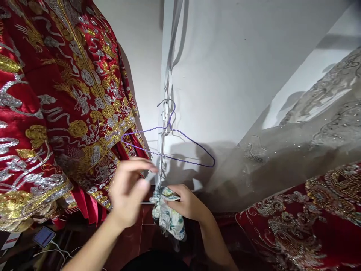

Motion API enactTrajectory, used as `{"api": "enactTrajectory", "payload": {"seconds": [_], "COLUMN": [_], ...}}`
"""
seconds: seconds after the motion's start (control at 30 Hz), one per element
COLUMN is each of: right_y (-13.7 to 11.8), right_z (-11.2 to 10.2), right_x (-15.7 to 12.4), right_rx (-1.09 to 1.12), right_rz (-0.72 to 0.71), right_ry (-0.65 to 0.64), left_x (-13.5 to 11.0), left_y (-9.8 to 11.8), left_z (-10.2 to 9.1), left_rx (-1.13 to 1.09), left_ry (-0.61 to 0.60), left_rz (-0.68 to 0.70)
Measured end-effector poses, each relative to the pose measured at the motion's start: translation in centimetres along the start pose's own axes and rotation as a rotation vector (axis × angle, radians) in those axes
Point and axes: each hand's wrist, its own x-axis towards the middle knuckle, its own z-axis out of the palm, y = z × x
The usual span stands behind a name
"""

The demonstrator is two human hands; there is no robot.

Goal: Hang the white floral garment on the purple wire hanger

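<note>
My right hand [187, 202] is closed on a bunched piece of cloth [172, 222], white with a green and yellow print. The cloth hangs down below my fingers, low in the middle of the view. To its left my left hand [126, 195] is raised, a little blurred, with thumb and fingers apart and nothing between them. Above both hands a purple clothes hanger [186, 136] hangs by its hook from a pale strap or chain [168, 84] along the wall. No garment is on the hanger.
A red jacket [81, 90] with gold and silver embroidery hangs at the left. Pale beaded tulle [282, 150] and red beaded fabric [307, 226] fill the right. A phone [44, 236] with white cables lies at lower left, above a red tiled floor [146, 218].
</note>
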Motion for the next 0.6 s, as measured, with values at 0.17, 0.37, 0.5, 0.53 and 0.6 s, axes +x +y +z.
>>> {"api": "enactTrajectory", "payload": {"seconds": [0.17,0.37,0.5,0.53,0.6], "right_y": [-1.2,1.8,4.8,5.2,5.6], "right_z": [-3.2,-3.8,-3.8,-4.1,-5.1], "right_x": [1.2,6.4,8.4,8.4,7.7], "right_rx": [0.067,0.09,-0.013,-0.065,-0.177], "right_rz": [-0.185,-0.076,-0.018,-0.016,-0.027], "right_ry": [0.153,0.435,0.472,0.513,0.571], "left_x": [0.3,-0.4,-0.3,-0.2,0.0], "left_y": [-3.7,-5.7,-5.9,-6.1,-6.3], "left_z": [2.3,-1.4,-5.8,-6.8,-8.5], "left_rx": [0.105,0.362,0.696,0.734,0.744], "left_ry": [-0.311,-0.227,-0.186,-0.22,-0.287], "left_rz": [-0.113,-0.193,-0.264,-0.273,-0.264]}}
